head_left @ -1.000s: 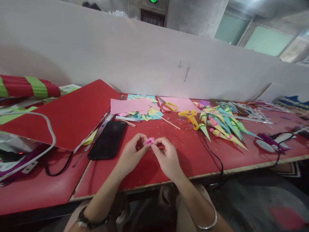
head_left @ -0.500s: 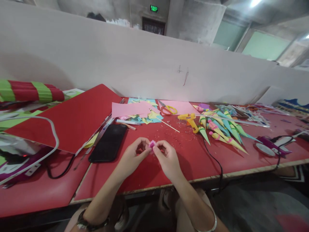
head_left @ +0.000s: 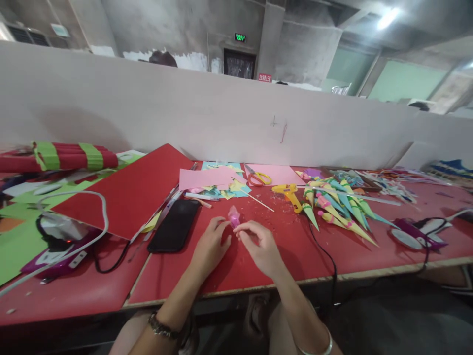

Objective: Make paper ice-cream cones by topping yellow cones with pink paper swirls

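Observation:
A small, shiny pink piece (head_left: 234, 217), perhaps wrapped in clear film, is held up above the red table. My right hand (head_left: 260, 246) pinches its lower end between thumb and fingertips. Just left of it is my left hand (head_left: 212, 246), its thumb and fingers apart and curved. Its fingertips come close to the pink piece; whether they touch it I cannot tell. A black phone (head_left: 173, 227) lies to the left of my left hand. Beyond my right hand lies a yellow glue gun (head_left: 289, 194), nozzle to the left.
Decorated paper cones (head_left: 343, 207) are heaped at right. Yellow-handled scissors (head_left: 260, 177), pink paper (head_left: 207, 177) and scraps lie toward the white partition (head_left: 221, 123). At left are a large red sheet (head_left: 125, 190) and a purple power strip (head_left: 66, 256) with cables.
My left hand has loosened from the pink piece and its fingers have spread. The piece now stands taller in my right hand's pinch. The camera view has tilted up slightly.

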Tool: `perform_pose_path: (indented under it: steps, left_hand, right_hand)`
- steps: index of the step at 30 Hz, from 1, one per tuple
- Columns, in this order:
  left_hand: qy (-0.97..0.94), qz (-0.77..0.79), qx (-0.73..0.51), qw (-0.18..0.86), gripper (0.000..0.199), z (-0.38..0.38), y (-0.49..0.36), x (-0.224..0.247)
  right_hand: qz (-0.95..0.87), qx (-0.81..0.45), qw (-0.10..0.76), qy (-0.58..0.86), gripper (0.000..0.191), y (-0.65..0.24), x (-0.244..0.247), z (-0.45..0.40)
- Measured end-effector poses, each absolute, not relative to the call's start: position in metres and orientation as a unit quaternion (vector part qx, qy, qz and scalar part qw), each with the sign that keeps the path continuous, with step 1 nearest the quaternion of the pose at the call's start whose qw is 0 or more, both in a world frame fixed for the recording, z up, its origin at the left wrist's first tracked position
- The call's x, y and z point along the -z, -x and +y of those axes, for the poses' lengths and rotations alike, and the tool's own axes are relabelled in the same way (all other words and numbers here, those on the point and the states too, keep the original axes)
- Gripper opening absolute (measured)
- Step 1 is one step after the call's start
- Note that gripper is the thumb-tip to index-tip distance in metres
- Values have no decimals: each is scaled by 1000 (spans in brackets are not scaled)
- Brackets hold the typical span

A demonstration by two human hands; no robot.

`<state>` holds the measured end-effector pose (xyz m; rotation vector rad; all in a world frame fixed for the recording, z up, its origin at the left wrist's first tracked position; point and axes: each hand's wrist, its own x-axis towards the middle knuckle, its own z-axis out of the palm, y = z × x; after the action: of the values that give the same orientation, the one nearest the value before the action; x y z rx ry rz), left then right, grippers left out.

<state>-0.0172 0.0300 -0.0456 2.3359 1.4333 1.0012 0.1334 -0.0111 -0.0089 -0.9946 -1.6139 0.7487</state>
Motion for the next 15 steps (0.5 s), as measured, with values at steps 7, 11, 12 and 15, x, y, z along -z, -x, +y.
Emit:
perform_pose_path:
  steps: [7,11,12,15]
  left_hand:
    - [-803,505,-310,63,22,26,21,35]
    - [-823,506,-255,35,19,36,23,18]
    - [-827,507,-241,26,19,41,22,12]
    - [-822,530,-210,-6,22,66,22,-5]
  right_hand:
    - [-745,-163,351,544,19,-139,37,-13]
    - [-753,-122,301,572,19,-136,42,-10]
    - [-752,-118,294,578,19,-135,41,-10]
    - [-749,-109,278,591,18,-130,36,-13]
